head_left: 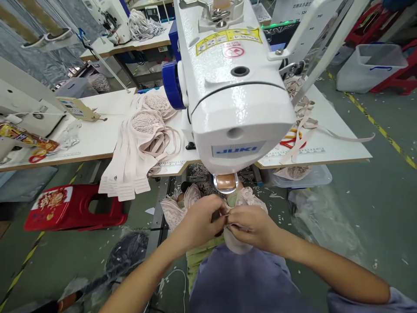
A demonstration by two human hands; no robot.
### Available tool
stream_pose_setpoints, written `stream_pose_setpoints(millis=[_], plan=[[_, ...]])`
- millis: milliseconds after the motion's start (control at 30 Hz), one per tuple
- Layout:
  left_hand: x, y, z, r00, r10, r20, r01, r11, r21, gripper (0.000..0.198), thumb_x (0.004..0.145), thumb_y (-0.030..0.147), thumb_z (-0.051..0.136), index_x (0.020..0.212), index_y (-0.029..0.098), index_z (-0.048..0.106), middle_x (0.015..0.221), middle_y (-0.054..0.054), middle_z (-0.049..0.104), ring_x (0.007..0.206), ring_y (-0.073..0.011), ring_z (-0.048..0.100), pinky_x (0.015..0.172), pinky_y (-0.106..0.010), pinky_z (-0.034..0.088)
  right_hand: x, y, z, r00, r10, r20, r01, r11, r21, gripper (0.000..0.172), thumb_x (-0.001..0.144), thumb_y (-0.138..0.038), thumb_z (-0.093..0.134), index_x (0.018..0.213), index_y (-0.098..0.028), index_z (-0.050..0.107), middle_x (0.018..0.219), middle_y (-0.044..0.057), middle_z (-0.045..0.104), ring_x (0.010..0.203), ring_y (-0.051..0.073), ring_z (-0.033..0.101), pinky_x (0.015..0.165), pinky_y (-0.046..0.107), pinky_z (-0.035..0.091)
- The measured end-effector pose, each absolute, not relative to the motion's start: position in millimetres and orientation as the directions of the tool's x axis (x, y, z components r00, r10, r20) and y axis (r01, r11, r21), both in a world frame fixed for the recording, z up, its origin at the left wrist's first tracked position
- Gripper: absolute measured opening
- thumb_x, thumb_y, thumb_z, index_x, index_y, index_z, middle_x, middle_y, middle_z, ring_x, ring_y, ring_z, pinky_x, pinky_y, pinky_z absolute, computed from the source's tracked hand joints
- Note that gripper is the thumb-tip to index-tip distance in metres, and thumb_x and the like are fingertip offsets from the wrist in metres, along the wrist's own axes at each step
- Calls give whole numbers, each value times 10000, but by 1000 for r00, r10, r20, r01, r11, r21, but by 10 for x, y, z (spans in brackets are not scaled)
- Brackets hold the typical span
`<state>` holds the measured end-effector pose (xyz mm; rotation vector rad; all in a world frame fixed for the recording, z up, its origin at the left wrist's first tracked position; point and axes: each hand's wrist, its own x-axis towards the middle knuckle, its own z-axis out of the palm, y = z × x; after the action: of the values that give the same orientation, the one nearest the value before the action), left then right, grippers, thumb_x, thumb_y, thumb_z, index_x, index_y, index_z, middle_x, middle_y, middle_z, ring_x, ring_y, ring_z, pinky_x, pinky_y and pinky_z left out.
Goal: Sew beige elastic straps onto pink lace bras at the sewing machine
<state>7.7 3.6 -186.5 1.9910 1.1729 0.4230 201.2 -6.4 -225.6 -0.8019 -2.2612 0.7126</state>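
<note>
Close to my lap, just below the head of a white sewing machine (pixel 243 113), my two hands meet. My left hand (pixel 205 217) is closed in a pinch on a beige lace bra (pixel 174 212). Its fingertips touch those of my right hand (pixel 249 221), also pinching the bra's fabric. Lace spreads out on both sides behind the hands, and a smooth pale cup (pixel 237 242) hangs under the right hand. The exact spot between the fingertips is hidden.
More beige bras (pixel 146 134) lie piled on the table left of the machine, straps over its edge. Straps (pixel 301 119) and a ruler strip (pixel 299 152) lie at the right. A clear plastic bin (pixel 314 177) sits below. A red stool (pixel 70 206) stands at the left.
</note>
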Motion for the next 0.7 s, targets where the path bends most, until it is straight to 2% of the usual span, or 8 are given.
stream_pose_setpoints(millis=[100,200,300,433,600,700], plan=[[126,-30,-2029,408,909,-86,326,-58,944,72,866,226,548,835,199,607,865,-47,664,794,-177,618,696,-265,506,2008,-75,-2235,-514,776,366,279,555,-784,221,921,-188,492,719,-212,579,630,-19,566,589,111,514,557,223,400],[190,-146,-2196,248,969,2,190,-51,981,147,909,288,556,880,179,651,875,-74,675,817,-185,640,715,-270,514,1999,-85,-2227,-479,796,370,257,530,-808,181,894,-174,520,732,-212,590,646,-19,584,610,112,528,571,216,410],[226,-234,-2273,150,982,118,293,-158,943,192,930,313,558,835,186,664,775,-47,656,716,-161,621,633,-244,478,1992,-89,-2218,-472,799,373,270,534,-801,152,880,-159,528,772,-210,622,687,-8,628,639,117,563,597,217,436],[242,-252,-2269,117,968,220,422,-249,872,272,951,336,528,737,193,614,673,-16,615,620,-138,583,576,-228,455,1989,-80,-2213,-463,809,363,266,517,-814,143,869,-148,533,833,-204,659,772,15,692,682,120,620,633,212,477],[274,-219,-2271,127,953,274,385,-302,872,194,959,234,515,842,192,665,789,-36,678,739,-151,642,662,-232,497,2023,-32,-2197,-417,858,300,300,442,-846,140,874,-186,545,854,-207,682,791,9,713,700,128,639,644,212,479],[297,-215,-2259,99,945,311,423,-323,847,171,960,196,517,865,185,658,785,-28,672,722,-139,641,640,-218,502,2085,50,-2145,-383,896,227,406,384,-829,188,917,-256,513,853,-220,686,747,-2,699,656,129,617,602,216,442]])
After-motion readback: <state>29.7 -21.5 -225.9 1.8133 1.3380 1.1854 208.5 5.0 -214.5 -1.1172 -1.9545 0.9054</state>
